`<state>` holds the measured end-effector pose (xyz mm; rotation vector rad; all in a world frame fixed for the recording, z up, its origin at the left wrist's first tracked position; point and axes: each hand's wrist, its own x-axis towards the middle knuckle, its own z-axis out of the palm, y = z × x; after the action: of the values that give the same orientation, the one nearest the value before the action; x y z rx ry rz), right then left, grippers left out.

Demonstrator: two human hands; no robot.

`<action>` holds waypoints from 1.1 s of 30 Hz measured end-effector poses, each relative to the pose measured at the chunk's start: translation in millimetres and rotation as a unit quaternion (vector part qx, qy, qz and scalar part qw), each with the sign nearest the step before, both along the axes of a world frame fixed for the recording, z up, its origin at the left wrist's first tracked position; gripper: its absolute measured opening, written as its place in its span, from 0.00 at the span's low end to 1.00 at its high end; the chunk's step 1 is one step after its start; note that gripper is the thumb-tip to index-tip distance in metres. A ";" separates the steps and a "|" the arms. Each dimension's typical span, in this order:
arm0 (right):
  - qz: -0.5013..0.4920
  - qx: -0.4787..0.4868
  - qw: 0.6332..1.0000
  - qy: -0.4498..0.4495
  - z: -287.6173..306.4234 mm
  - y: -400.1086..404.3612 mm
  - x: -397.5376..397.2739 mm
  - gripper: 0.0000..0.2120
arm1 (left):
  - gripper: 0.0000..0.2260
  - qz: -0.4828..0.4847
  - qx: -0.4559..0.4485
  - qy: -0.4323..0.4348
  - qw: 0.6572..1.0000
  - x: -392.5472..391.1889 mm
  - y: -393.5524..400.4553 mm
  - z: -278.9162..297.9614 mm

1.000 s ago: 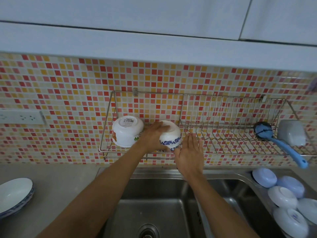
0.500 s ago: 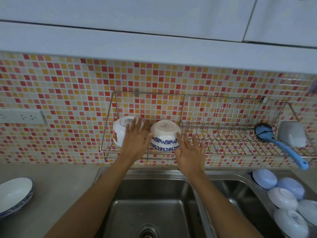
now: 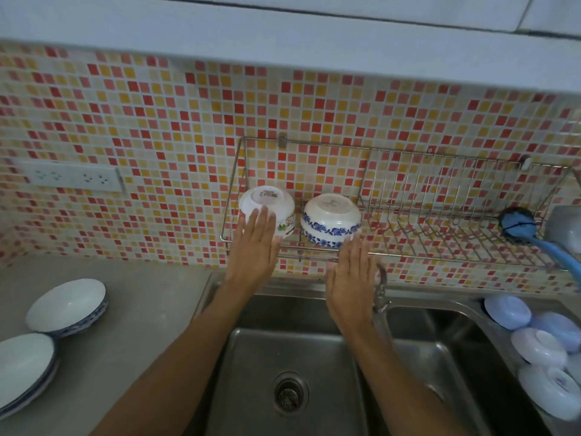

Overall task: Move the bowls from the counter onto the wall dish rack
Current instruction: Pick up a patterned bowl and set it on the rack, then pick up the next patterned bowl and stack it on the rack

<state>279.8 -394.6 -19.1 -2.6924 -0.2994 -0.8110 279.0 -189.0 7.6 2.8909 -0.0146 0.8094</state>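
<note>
Steadying two upturned bowls on the wall dish rack (image 3: 408, 212).

My left hand (image 3: 256, 247) lies flat and unclenched against the white bowl (image 3: 267, 206); my right hand (image 3: 352, 278) hovers spread and empty just below the blue-patterned bowl (image 3: 330, 220). Both sit at the rack's left end, tilted on the wires. If I pull away carelessly, a bowl could roll off into the sink (image 3: 289, 357). More bowls (image 3: 67, 305) wait on the counter (image 3: 141, 309).

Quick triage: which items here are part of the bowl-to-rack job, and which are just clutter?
Job: wall dish rack; white bowl and blue-patterned bowl on it; counter bowls; upturned bowls; left hand; right hand.
Clutter: blue brush; faucet; wall socket.
</note>
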 end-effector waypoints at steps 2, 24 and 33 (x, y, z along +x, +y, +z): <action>0.046 0.037 0.998 0.022 -23.7 24.9 -21.3 0.30 | 0.24 -0.015 0.000 -0.006 1.000 -22.9 12.2 -15.2; 0.301 0.054 0.813 0.495 -106.2 443.5 -174.6 0.30 | 0.29 0.411 -0.407 0.136 0.805 -297.9 395.2 -152.5; 0.189 0.066 0.816 0.543 -129.7 490.1 -189.1 0.22 | 0.18 0.344 -0.609 0.180 0.692 -298.1 422.9 -167.3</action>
<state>90.7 95.5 -148.8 -2.3655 -0.4231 0.8020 -19.1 233.9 -159.7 1.5961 1.1950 0.0950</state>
